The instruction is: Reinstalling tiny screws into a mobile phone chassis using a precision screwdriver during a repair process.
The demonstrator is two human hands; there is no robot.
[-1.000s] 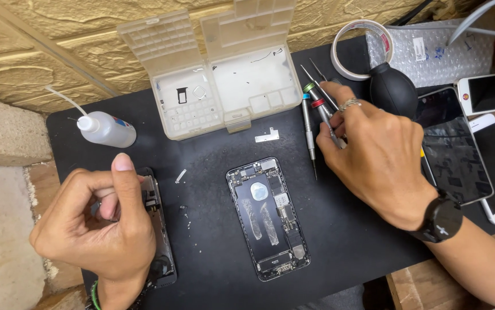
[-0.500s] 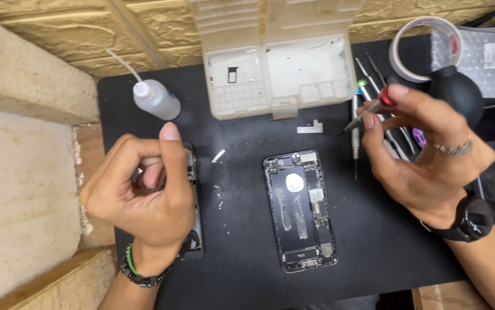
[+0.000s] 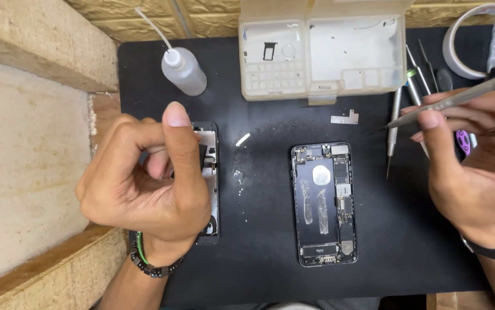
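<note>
Pinching a screwdriver (image 3: 448, 100) in our right hand (image 3: 477, 166), tip pointing left; our left hand (image 3: 144, 183) pinches the phone screen (image 3: 210, 172)

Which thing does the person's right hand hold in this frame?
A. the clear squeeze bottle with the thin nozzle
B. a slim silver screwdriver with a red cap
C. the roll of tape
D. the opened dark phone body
B: the right hand pinches the slim silver screwdriver with a red cap, its tip aimed leftward above the black mat.
</note>
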